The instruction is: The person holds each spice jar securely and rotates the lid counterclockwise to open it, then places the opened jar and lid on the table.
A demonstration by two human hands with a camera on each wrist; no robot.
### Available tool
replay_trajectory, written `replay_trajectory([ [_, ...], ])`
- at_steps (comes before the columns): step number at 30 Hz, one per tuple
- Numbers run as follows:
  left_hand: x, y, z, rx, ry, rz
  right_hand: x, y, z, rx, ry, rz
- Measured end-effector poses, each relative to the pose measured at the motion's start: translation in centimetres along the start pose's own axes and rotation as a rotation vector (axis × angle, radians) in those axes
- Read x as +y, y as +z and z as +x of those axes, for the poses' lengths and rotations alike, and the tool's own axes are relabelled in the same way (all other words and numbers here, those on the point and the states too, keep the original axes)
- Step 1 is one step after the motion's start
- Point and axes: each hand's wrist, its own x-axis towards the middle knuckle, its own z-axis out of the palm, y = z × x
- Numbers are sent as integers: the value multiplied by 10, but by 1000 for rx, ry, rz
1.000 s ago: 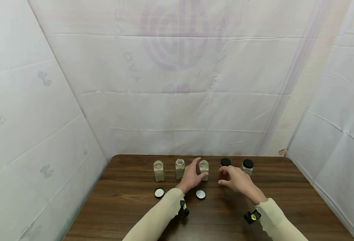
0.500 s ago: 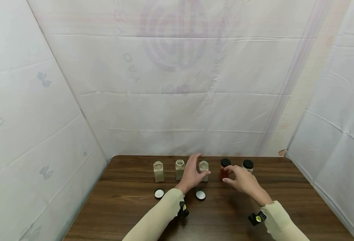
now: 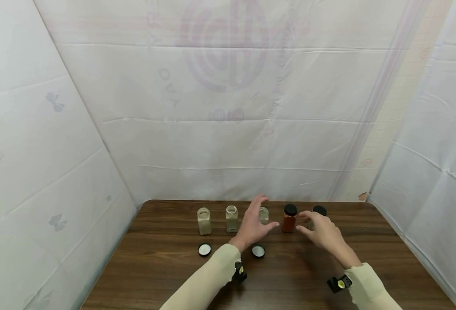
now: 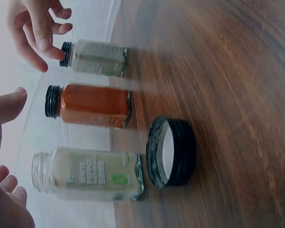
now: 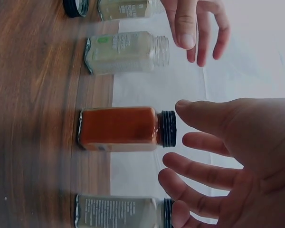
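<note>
My left hand (image 3: 254,221), fingers spread and holding nothing, hovers by an uncapped glass spice jar (image 4: 99,173) of pale powder, partly hiding it in the head view. Its label appears to read white pepper. My right hand (image 3: 322,230) is in the air with loosely bent fingers, between a black-capped jar of red-orange spice (image 3: 289,219) and the rightmost capped jar (image 4: 97,58), which it partly covers in the head view. In the right wrist view its fingers come near both black caps; whether one touches cannot be told.
Two more uncapped jars of pale powder, one at far left (image 3: 204,221) and one beside it (image 3: 231,219), stand in the row. Black lids, left (image 3: 204,249) and middle (image 3: 258,251), lie upturned on the brown wooden table (image 3: 154,267). White sheeting (image 3: 220,142) hangs behind.
My right hand has moved right, from in front of the red spice jar toward the rightmost jar. My left hand has shifted a little right. The jars and lids stay put.
</note>
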Motion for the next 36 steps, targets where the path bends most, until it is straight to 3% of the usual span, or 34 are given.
replay_trajectory([
  [13, 15, 14, 0, -24, 60, -39, 9, -4, -1, 38, 24, 4],
  [25, 30, 33, -2, -152, -117, -85, 10, -8, 7, 40, 34, -5],
  [36, 24, 49, 1, -191, -264, -131, 9, -7, 23, 16, 48, 6],
])
